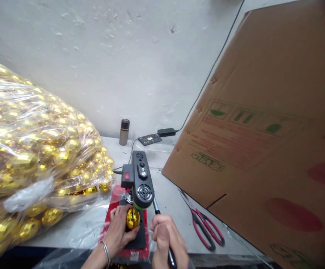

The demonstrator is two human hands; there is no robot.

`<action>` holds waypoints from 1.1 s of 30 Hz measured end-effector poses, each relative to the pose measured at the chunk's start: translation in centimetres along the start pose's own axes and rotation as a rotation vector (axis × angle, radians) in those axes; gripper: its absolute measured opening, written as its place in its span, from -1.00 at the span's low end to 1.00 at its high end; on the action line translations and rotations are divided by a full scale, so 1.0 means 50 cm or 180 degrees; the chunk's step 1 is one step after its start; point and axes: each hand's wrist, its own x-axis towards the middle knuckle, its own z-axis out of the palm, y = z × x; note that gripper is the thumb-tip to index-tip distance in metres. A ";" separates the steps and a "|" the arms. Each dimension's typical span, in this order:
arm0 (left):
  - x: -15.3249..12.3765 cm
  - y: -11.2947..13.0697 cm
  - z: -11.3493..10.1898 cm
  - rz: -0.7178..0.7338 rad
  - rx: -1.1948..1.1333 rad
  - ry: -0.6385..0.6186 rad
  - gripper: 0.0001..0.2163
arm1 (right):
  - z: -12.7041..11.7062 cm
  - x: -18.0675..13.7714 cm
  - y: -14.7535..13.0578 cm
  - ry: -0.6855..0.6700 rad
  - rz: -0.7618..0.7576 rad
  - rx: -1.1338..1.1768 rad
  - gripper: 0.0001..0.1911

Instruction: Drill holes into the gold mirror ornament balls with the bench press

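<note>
In the head view, my left hand [120, 226] is closed around a shiny gold faceted ball [133, 218], with the thumb at its lower right and fingers at its upper left. The ball sits beneath the head of a small black bench drill press [143, 179], above its dark base plate [136, 243]. My right hand [169, 241] wraps round the black-gripped lever handle [172, 258] on the machine's right side. Where the drill tip meets the ball is too small to make out. A red mat [112, 201] lies under the base.
A large clear bag [45, 130] of gold balls fills the left side. Red-handled scissors [207, 229] lie right of the machine, beside a big cardboard box [249, 123]. Behind stand a small bottle [124, 132], a dark phone-like item [149, 139] and a power adapter [166, 132] with its cable.
</note>
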 end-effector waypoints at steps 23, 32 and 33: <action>0.002 0.000 0.007 -0.0112 0.0033 0.0037 -0.65 | 0.008 -0.074 0.074 0.0333 -0.0160 -0.0247 -0.55; 0.002 -0.015 0.014 0.0046 0.0042 0.0188 -0.65 | 0.000 -0.079 0.083 0.0237 -0.0186 -0.0242 -0.54; 0.002 -0.016 0.015 0.0047 0.0037 0.0181 -0.65 | 0.000 -0.080 0.083 0.0232 -0.0177 -0.0246 -0.54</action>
